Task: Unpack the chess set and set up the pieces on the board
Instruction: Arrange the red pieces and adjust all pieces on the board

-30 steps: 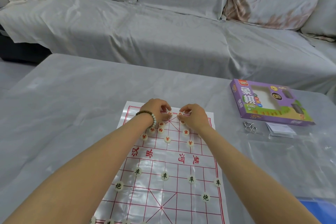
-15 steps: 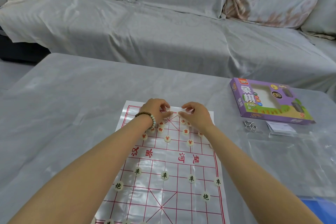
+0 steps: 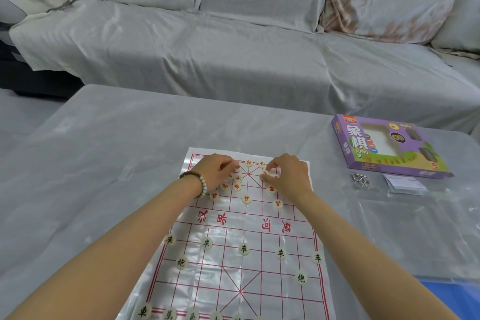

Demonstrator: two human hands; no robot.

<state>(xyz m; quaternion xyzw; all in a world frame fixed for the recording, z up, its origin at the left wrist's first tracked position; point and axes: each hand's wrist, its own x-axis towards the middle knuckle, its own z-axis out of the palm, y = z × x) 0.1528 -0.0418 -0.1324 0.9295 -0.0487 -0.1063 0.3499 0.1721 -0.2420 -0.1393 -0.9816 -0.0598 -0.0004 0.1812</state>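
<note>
The chess board [image 3: 259, 280], a clear plastic sheet with a red grid, lies flat on the table. Black-lettered pieces [image 3: 243, 249] stand in rows at its near end. Red-lettered pieces [image 3: 246, 199] are clustered at the far end, and two of them [image 3: 248, 163] sit on the far row. My left hand [image 3: 214, 173] hovers over the left part of that cluster with fingers curled; whatever is under them is hidden. My right hand [image 3: 289, 175] pinches a red piece [image 3: 265, 172] between thumb and forefinger near the far middle.
The purple chess box [image 3: 384, 148] lies on the table at the right. In front of it are a metal wire puzzle [image 3: 359, 182] and a small folded leaflet [image 3: 405, 184] on clear plastic. A blue object [image 3: 457, 299] shows at the near right. A covered sofa [image 3: 233, 54] stands behind the table.
My left hand's fingers have drawn back to the left, leaving a red piece uncovered on the far row. My right hand has closed thumb and forefinger on a piece beside it.
</note>
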